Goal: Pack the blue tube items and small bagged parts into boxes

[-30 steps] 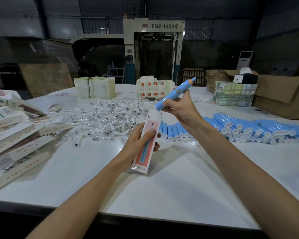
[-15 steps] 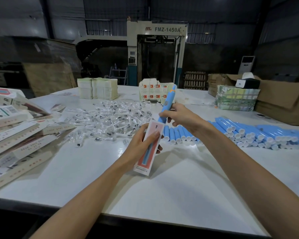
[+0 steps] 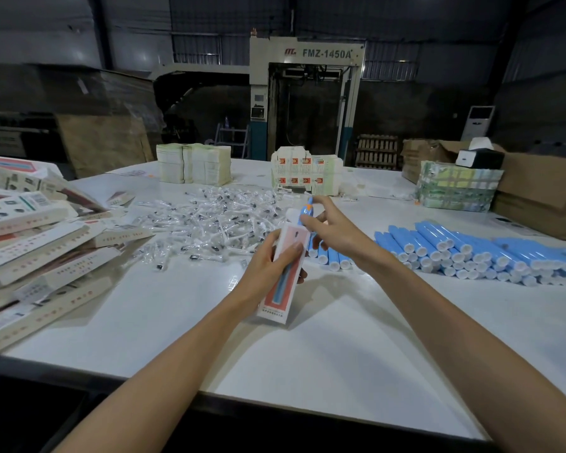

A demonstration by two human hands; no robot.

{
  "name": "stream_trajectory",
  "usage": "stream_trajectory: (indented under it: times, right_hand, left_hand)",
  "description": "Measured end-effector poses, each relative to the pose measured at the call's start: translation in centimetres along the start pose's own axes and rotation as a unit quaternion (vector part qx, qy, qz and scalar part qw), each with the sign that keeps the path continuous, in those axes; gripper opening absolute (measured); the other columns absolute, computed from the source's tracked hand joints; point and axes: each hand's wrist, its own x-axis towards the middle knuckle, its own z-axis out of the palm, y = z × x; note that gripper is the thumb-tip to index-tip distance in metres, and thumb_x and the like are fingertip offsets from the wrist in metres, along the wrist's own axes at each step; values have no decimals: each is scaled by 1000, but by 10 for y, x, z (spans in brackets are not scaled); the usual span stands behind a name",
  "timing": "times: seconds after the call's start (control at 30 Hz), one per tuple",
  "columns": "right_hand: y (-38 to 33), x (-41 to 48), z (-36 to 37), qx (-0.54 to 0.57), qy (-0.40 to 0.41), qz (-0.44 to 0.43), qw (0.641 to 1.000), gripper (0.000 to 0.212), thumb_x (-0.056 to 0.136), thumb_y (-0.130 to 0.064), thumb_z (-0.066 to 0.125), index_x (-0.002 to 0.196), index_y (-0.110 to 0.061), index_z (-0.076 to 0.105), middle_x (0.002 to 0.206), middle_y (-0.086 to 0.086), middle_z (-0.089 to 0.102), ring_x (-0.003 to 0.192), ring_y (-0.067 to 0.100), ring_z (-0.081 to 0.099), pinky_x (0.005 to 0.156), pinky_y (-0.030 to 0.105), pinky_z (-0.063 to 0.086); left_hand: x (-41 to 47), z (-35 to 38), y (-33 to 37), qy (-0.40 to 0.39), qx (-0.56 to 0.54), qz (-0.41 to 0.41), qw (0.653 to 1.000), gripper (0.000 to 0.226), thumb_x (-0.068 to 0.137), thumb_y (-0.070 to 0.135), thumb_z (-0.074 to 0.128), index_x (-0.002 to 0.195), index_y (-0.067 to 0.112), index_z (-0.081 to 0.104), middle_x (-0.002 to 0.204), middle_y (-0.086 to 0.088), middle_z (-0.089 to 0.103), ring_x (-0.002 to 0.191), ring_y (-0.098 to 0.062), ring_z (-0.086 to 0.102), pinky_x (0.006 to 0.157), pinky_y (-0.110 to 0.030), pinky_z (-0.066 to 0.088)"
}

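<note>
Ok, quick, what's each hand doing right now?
Left hand: grips the box, blue tube mostly inside it.
Right hand: fingers at the tube's tip; pinching or just touching, cannot tell.

machine: big pale rig at the back wall, "FMZ-1450A" printed across the top
stepladder: small one just left of the machine's base
pallets: wooden stack on its right
AC unit: white floor-standing tower, far right
carton: huge brown cardboard one on the surface's right edge
tissue box: black, sitting behind that carton
surface: white, kinda glossy
</note>
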Motion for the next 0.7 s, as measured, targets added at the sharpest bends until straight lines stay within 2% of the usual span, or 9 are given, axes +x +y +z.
stream_trajectory:
  times: [0.1,0.2,0.3,0.37,0.43,0.53,0.63,0.7]
  right_hand:
    - [13,3,14,30,32,10,999,37,108,-45,49,139,-23,47,107,0,63,66,7,68,62,24,51]
    - [34,14,34,-13,84,6,996,23,109,-26,53,128,-15,61,108,0,64,82,11,65,71,26,49]
    - [49,27,62,-87,71,-36,993,22,105,-7,55,122,-7,69,104,-1,66,88,7,60,79,23,45]
    - [54,36,82,-131,38,-64,989,25,104,-5,55,124,-7,69,115,5,70,101,13,61,91,29,48]
    - [56,46,100,-177,8,-91,980,28,106,-10,54,130,-13,68,129,6,67,117,16,58,102,36,48]
    - [50,62,121,-264,-29,-135,955,34,107,-14,53,140,-16,61,141,3,60,131,20,48,108,43,42]
    - [43,70,136,-342,-47,-169,923,34,105,-13,57,139,-17,63,128,1,64,117,21,53,99,43,49]
    - [42,70,142,-329,-41,-155,930,16,104,-14,59,113,-16,72,108,2,65,96,20,59,91,42,55]
  left_hand:
    - [4,-10,1,44,6,-1,999,40,103,48,70,138,32,57,108,-2,80,87,-29,82,69,-27,62]
    - [8,-29,1,115,-1,-7,993,37,106,43,66,139,27,57,113,-3,80,82,-28,81,64,-25,61]
    - [13,-49,-4,199,-5,-1,980,26,108,42,63,129,28,59,107,-10,80,76,-30,80,61,-34,62]
    - [16,-59,-8,247,2,10,969,24,109,43,60,127,27,58,108,-14,78,79,-32,80,67,-43,65]
    - [18,-67,-12,279,17,22,960,29,110,45,59,131,25,56,114,-14,76,90,-34,79,83,-53,65]
    - [19,-71,-13,297,15,37,954,35,109,49,58,135,26,55,117,-11,75,97,-36,78,91,-58,63]
    - [18,-71,-14,306,32,39,951,36,106,54,59,132,29,57,115,-3,75,96,-24,78,86,-49,62]
    - [19,-71,-14,306,43,45,950,34,106,53,60,132,30,58,113,3,75,92,-14,77,82,-40,58]
